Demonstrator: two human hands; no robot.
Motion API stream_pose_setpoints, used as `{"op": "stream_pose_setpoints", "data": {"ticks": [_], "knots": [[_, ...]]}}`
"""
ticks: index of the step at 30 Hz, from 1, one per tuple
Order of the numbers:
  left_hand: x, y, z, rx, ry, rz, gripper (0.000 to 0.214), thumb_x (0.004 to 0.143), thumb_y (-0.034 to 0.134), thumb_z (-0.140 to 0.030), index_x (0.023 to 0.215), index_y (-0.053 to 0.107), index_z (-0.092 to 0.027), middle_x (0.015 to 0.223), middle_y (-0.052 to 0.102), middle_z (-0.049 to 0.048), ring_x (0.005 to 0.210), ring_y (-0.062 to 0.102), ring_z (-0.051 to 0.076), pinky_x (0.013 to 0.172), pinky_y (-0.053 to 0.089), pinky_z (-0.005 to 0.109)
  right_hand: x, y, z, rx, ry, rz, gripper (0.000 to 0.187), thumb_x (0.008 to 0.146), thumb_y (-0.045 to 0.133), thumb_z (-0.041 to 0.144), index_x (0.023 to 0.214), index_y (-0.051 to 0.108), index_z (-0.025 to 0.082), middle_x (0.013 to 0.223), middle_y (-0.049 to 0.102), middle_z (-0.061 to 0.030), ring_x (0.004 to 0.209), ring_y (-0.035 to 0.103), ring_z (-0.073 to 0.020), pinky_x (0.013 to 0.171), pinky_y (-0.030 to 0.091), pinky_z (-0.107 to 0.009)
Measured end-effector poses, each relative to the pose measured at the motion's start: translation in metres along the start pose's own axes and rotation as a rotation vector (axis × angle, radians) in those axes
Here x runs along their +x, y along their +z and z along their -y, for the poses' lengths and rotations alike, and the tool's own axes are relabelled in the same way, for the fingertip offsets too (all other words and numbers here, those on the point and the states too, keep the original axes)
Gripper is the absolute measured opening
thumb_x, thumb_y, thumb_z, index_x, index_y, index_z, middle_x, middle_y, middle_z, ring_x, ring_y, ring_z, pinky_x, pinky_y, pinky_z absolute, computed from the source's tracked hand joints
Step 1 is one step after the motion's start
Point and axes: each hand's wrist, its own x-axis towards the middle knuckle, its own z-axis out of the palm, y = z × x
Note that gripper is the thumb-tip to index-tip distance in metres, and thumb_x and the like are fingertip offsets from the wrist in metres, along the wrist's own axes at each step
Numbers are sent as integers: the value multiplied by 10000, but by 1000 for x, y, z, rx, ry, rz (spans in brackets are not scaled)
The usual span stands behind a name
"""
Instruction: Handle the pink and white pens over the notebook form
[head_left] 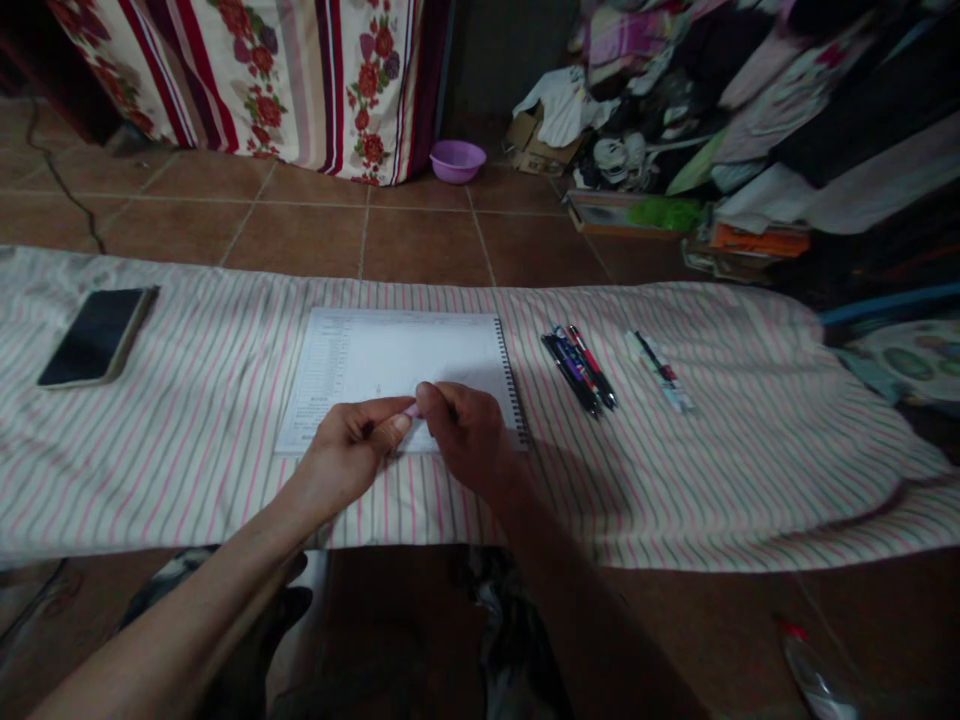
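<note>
Both hands meet over the lower part of a spiral-bound notebook (427,340) with printed pages. My left hand (351,440) pinches a small pinkish-lilac object (412,410) between thumb and forefinger. From the other side, the closed fingers of my right hand (471,428) touch the same object. Only a little of it shows, so its kind cannot be made out. Right of the notebook lies a group of pens (577,370), dark ones and a red one. Farther right is a pale-and-dark pen-like item (661,372).
A striped cloth (202,400) covers the low table. At its left lies a phone (97,337). Beyond, on the tiled floor, are a purple basin (457,160) and a heap of clothes (750,110). A clear bottle (817,680) lies at the lower right.
</note>
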Motion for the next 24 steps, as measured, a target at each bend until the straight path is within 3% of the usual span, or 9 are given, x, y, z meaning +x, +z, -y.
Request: {"op": "stream_pose_setpoints", "data": {"ticks": [2,3,7,12,17,24], "knots": [[0,-1,1,-14,-20,34,341,745,587,-383,958,721,-154,498,531,-24,465,397,105,474,287,237,0,2,-2,11,-9,14,379,876,380,399,563,479,209,535,488,3,530,437,-120,584,323,-276],[0,-1,3,52,3,-11,335,760,571,-383,974,718,-172,539,573,-11,487,433,119,483,303,241,0,4,-3,36,10,15,385,876,385,407,557,472,210,530,484,9,525,436,-117,579,325,-272],[-1,2,10,644,210,-278,323,843,473,-346,1076,678,-258,809,692,39,672,581,176,534,333,250,3,16,-8,264,221,-6,397,847,437,489,565,461,211,471,432,49,467,403,-96,515,320,-244],[-1,7,11,1128,375,-390,343,864,429,-267,1143,628,-263,715,646,30,599,554,166,486,234,279,6,24,-9,550,461,-101,320,682,647,487,613,537,195,494,491,62,424,374,-71,453,303,-228],[4,13,12,1276,481,-430,345,872,408,-207,1139,623,-253,671,613,31,628,530,170,519,240,301,6,26,-5,721,648,-206,282,622,695,432,624,591,170,501,501,53,418,351,-56,416,256,-217],[6,20,16,1323,529,-448,331,886,411,-193,1140,616,-243,696,615,35,641,508,169,545,259,304,2,33,-1,909,703,-278,260,670,668,419,588,577,189,508,476,38,445,369,-77,437,288,-243]]}}
